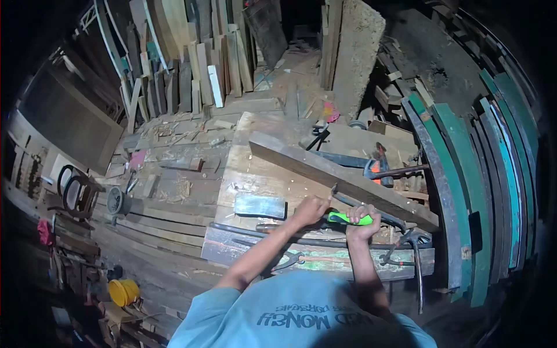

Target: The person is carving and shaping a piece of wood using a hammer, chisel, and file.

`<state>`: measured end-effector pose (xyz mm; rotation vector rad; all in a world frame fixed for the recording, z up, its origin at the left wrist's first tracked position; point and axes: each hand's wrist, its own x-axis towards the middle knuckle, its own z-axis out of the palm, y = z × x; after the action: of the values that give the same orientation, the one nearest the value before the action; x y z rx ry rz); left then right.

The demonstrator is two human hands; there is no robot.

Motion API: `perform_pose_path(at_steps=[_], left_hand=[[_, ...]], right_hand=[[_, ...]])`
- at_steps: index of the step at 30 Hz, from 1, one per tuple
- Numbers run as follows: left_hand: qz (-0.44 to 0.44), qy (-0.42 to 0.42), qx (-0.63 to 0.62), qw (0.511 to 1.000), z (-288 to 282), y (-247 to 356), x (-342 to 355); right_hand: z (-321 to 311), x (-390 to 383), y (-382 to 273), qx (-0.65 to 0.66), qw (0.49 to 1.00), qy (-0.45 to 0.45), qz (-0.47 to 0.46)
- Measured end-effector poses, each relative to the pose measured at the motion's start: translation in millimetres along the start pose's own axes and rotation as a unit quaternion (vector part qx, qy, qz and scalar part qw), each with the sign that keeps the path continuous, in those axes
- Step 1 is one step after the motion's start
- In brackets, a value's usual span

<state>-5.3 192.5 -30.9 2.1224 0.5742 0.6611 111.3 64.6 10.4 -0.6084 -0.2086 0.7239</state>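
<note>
My right hand (364, 223) is closed around a tool with a bright green and black handle (348, 218). My left hand (313, 210) is closed too, just left of that handle; what its fingers grip is hidden. A dark curved metal bar (347, 199) lies just beyond both hands. Behind it a thick wooden beam (342, 180) runs diagonally over the wooden workbench (238, 168). Left of my left hand sits a flat grey block (260, 206). Pincers (288, 261) lie near my left forearm.
A claw hammer (415, 246) hangs over the bench's near right edge. Beyond the beam lies an orange and blue tool (376, 169). Green boards (458, 151) lean at the right, planks (203, 69) at the back. A yellow bucket (123, 292) stands lower left.
</note>
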Motion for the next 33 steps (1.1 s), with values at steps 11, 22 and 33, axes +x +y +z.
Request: perform_pose_path(at_steps=[11, 22, 33], left_hand=[[-0.059, -0.009, 0.157, 0.986, -102.6, -16.6, -8.2], [-0.079, 0.017, 0.133, 0.988, -72.5, -49.3, -6.5], [0.020, -0.033, 0.128, 0.991, -13.5, 29.5, 36.1]], right_hand=[[50.4, -0.9, 59.9, 0.071, 0.991, 0.044, 0.102], [13.7, 14.0, 82.6, 0.055, 0.987, 0.112, 0.101], [3.0, 10.6, -26.7, 0.078, 0.996, -0.010, -0.045]])
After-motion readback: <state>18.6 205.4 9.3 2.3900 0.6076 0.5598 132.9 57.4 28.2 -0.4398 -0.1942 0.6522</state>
